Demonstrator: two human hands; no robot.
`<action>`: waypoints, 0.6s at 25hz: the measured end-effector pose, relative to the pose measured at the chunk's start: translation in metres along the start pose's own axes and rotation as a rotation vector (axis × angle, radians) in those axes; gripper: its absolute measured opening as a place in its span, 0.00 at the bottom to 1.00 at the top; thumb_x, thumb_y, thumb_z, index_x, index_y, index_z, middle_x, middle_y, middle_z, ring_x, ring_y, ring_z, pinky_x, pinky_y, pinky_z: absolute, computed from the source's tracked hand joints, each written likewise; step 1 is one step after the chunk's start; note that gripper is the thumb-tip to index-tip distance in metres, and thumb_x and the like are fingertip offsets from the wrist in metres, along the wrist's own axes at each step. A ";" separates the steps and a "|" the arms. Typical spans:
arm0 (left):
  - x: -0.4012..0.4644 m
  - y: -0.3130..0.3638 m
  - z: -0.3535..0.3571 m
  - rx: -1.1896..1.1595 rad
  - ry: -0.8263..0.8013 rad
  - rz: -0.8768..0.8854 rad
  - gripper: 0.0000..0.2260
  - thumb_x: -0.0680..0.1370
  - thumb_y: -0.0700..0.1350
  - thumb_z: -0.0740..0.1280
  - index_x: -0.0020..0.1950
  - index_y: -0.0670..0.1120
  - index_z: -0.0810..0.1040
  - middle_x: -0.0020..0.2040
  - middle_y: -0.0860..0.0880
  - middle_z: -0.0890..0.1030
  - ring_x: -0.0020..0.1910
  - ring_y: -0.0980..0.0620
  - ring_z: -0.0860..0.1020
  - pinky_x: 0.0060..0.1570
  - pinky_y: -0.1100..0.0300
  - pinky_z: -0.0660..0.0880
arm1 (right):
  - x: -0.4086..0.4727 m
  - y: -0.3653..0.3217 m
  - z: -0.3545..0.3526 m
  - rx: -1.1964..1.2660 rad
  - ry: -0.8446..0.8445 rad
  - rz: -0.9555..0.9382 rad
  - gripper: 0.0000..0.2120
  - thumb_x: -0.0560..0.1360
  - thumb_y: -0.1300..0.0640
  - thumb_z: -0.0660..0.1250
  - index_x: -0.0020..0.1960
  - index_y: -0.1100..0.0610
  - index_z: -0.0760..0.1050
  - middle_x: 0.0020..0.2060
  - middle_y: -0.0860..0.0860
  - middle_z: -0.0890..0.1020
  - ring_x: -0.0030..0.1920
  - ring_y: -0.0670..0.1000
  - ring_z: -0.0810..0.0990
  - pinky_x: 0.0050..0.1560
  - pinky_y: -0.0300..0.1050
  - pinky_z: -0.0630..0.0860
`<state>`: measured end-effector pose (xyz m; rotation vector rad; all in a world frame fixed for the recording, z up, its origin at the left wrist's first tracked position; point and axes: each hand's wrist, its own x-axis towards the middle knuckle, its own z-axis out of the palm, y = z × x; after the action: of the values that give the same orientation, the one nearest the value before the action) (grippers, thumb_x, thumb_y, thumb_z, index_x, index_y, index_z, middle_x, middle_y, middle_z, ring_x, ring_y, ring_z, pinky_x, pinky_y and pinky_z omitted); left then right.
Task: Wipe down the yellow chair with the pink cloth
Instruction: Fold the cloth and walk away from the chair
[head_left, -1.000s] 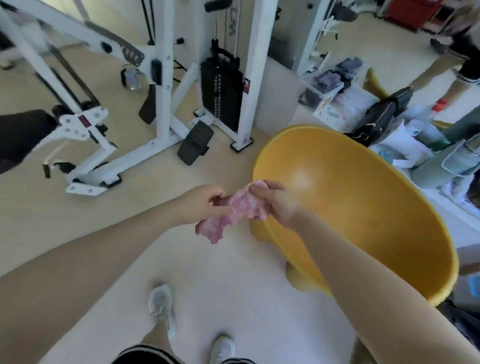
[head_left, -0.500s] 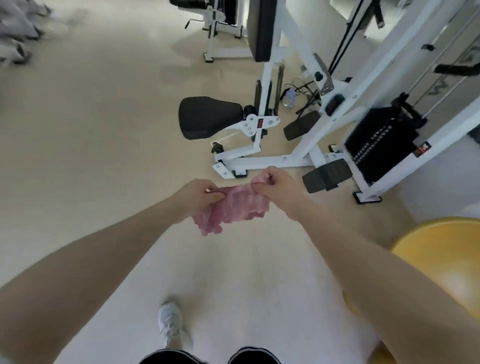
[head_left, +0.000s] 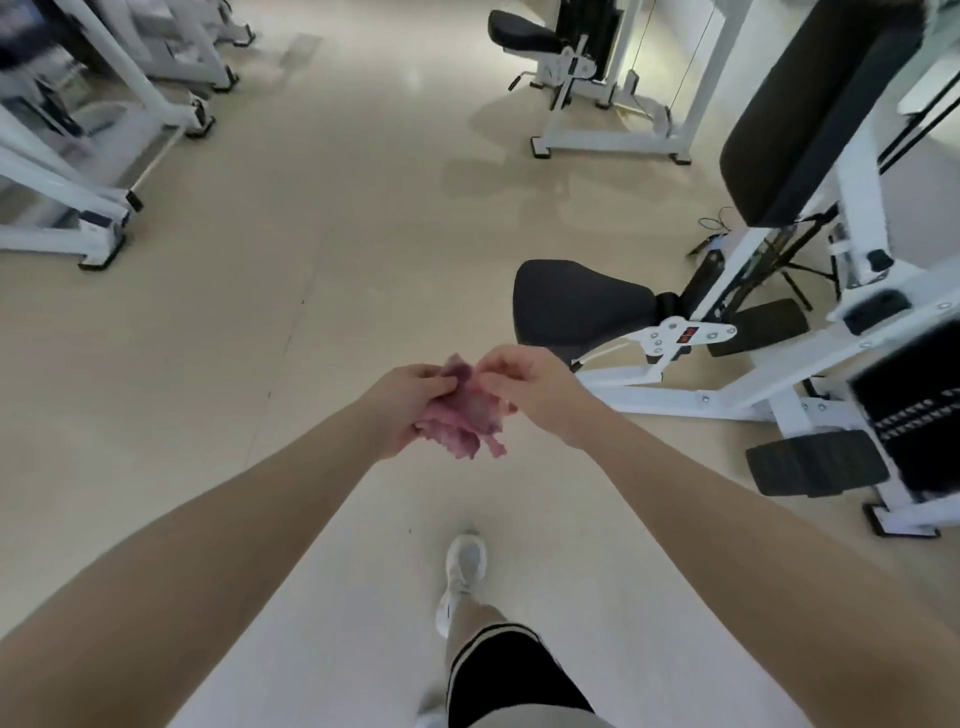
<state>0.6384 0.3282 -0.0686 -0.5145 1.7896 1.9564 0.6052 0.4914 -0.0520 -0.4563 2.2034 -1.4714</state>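
The pink cloth (head_left: 470, 415) is bunched up between both hands, in mid-air over the beige floor at the centre of the head view. My left hand (head_left: 402, 408) cups it from below and the left, fingers closed on it. My right hand (head_left: 530, 387) pinches its upper edge from the right. Loose folds of the cloth hang down under my hands. The yellow chair is out of view.
A white gym machine with a black seat (head_left: 576, 306) and black foot pads (head_left: 815, 462) stands close on the right. More white machines stand at the far left (head_left: 78, 202) and at the back (head_left: 597, 88). My leg and white shoe (head_left: 462, 571) are below on the floor.
The view has swung left, away from the yellow chair, which has left the frame. Both hands kept hold of the pink cloth and have gathered it from a spread strip into a bunch.
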 end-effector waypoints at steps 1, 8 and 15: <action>0.017 0.012 -0.011 -0.023 0.055 0.020 0.09 0.80 0.37 0.58 0.54 0.35 0.74 0.29 0.43 0.78 0.24 0.49 0.75 0.29 0.63 0.72 | 0.030 0.000 -0.005 -0.012 0.129 -0.003 0.11 0.73 0.65 0.64 0.37 0.52 0.74 0.32 0.50 0.77 0.33 0.50 0.73 0.36 0.40 0.70; 0.178 0.138 -0.065 0.117 0.010 0.070 0.07 0.80 0.39 0.59 0.44 0.45 0.74 0.33 0.45 0.75 0.20 0.55 0.70 0.21 0.66 0.64 | 0.231 0.008 -0.073 0.005 -0.060 0.155 0.14 0.73 0.55 0.69 0.55 0.61 0.73 0.48 0.53 0.78 0.48 0.50 0.75 0.51 0.43 0.70; 0.329 0.246 -0.070 0.287 -0.181 0.000 0.07 0.79 0.36 0.61 0.42 0.45 0.73 0.34 0.48 0.75 0.21 0.61 0.75 0.22 0.69 0.72 | 0.338 0.011 -0.172 0.232 0.130 0.313 0.04 0.70 0.61 0.70 0.41 0.57 0.74 0.34 0.52 0.77 0.35 0.51 0.75 0.41 0.42 0.73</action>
<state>0.2271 0.2644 -0.0497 -0.2353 1.9071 1.6488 0.2272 0.4589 -0.0668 0.0608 2.0495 -1.5888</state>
